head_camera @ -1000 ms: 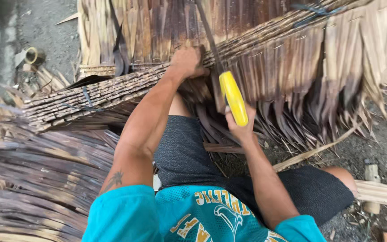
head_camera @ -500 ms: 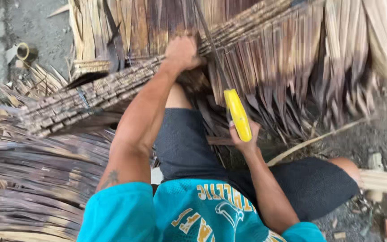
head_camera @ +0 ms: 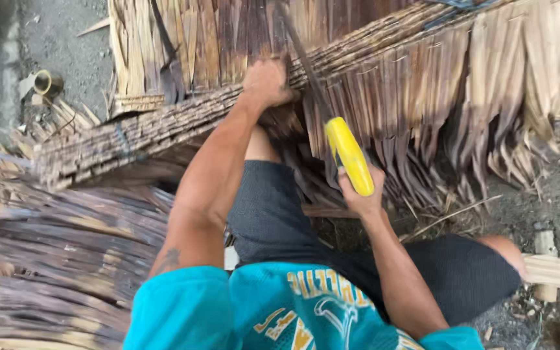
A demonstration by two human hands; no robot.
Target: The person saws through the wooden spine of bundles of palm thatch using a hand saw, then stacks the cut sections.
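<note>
We hold the knife [head_camera: 348,155] by its yellow handle in our right hand [head_camera: 358,194], fingers wrapped tight. Our left hand [head_camera: 266,83] is closed on the stick edge of the dry leaf panel [head_camera: 422,84] across our lap. We should press the panel down firmly and keep our left fingers away from the dark blade.

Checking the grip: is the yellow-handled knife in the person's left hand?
No, the right hand grips the yellow-handled knife; the left hand presses the dried-leaf thatch panel.
</note>
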